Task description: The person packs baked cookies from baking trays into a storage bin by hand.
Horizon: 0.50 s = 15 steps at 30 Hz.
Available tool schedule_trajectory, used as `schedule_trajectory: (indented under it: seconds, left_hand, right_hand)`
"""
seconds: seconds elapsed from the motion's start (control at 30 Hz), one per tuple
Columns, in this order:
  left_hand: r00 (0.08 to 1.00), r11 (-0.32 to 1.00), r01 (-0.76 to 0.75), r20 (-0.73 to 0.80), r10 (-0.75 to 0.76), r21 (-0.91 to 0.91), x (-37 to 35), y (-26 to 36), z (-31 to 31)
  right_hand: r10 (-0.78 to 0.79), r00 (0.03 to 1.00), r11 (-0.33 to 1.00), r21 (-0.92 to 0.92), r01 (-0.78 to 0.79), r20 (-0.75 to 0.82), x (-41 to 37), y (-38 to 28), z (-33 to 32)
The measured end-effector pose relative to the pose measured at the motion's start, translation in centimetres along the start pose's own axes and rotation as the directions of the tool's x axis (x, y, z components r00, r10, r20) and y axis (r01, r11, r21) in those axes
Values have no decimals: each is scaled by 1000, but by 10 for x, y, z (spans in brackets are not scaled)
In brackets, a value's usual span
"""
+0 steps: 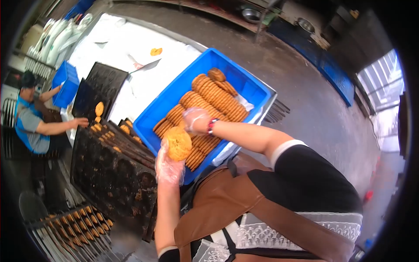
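Note:
My left hand [169, 169], in a clear plastic glove, holds a round golden biscuit [178, 144] with its flat face towards me, at the near left edge of the blue crate [153, 98]. Inside the crate stand rows of stacked brown biscuits [217, 97]. My right hand [197, 120], also gloved and with a red bracelet at the wrist, reaches over the rows, just right of the held biscuit. Its fingers point down at the biscuits, and their tips are partly hidden.
Dark baking trays [115, 177] lie stacked left of the crate. A co-worker [32, 113] at the far left reaches to the trays and holds a small blue crate [66, 84]. A scraper [146, 67] lies on the white table [168, 46]. A tray rack [76, 229] stands lower left.

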State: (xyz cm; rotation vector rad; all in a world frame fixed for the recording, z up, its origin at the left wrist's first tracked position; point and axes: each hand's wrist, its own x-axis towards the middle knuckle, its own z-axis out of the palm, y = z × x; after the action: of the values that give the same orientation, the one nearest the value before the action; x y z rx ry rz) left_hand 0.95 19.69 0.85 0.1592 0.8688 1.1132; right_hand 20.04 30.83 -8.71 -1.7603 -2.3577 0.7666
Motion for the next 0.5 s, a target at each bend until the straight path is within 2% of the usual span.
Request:
schedule_trajectory:
  seconds: [0.07,0.13,0.2,0.27,0.3,0.33,0.37,0.4,0.47,0.5]
  left_hand:
    - [998,999,19,58,-17,-48,0,-17,-8]
    - [984,996,16,-178,0,93,6,-25,-15]
    - [985,990,-31,-163,54,140,12,-28,-18]
    - [963,986,-65,-249,102,153,21,-26,-12]
    - [958,988,-82,-262,114,131,26,-26,-5]
    - [959,989,-74,-263,106,128,32,-30,-2]
    - [956,979,-99,-256,143,176,39,-34,1]
    - [952,966,-126,-247,181,224,45,-38,5]
    - [941,962,-151,-267,210,226,57,-50,16]
    - [946,949,-171,-226,234,266,65,-56,17]
  right_hand:
    - [114,991,993,-31,-112,69,15,-3,22]
    - [149,984,987,38,-153,94,28,2,42]
    - [163,977,979,100,-177,134,27,7,40]
    - [129,952,895,381,-232,277,5,1,-6]
    - [159,949,789,543,-287,272,-5,-3,-10]
    - [165,947,789,540,-295,276,-13,0,-4]
    - [133,929,381,847,-371,347,-21,5,3]
    - [69,919,-131,917,-377,388,-28,10,12]
    - [98,970,-102,972,-212,222,-37,15,26]
    - [156,941,-258,932,-254,299,-45,8,6]
